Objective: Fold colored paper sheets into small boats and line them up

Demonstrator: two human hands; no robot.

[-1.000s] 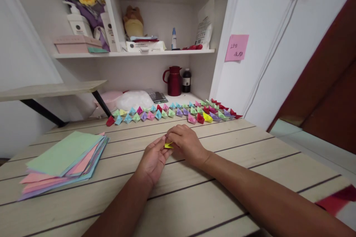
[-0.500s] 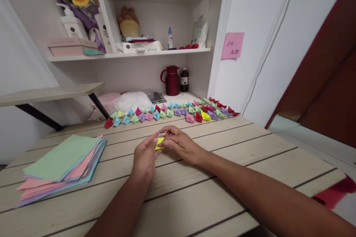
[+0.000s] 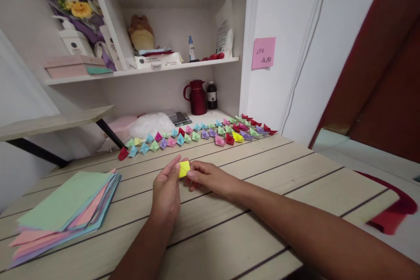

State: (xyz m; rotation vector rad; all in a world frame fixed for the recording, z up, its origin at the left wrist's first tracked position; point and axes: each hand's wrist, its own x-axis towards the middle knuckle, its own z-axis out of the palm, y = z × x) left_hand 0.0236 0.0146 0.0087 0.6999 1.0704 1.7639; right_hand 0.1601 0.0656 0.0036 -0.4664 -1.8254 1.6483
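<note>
A small folded square of yellow paper [image 3: 184, 169] is held up between my two hands, above the table. My left hand [image 3: 166, 186] grips its left edge, thumb in front and fingers behind. At the paper's lower right corner, my right hand [image 3: 210, 176] pinches with thumb and fingers. A diagonal crease crosses the square's face. Beyond the hands, rows of small folded paper boats [image 3: 171, 141] in many colours stretch along the back of the table. To the left lies a fanned stack of coloured paper sheets [image 3: 68, 201], a green one on top.
The slatted wooden table [image 3: 210, 240] runs under everything. Behind it stand a dark red jug [image 3: 198, 98] and a dark bottle [image 3: 211, 95]. A small raised wooden shelf [image 3: 55, 122] juts in at the left. A red stool [image 3: 390, 203] shows past the right edge.
The yellow paper has turned so its square face shows more fully, with the right hand's fingers shifted to its lower right corner. The camera view has swung slightly to the right.
</note>
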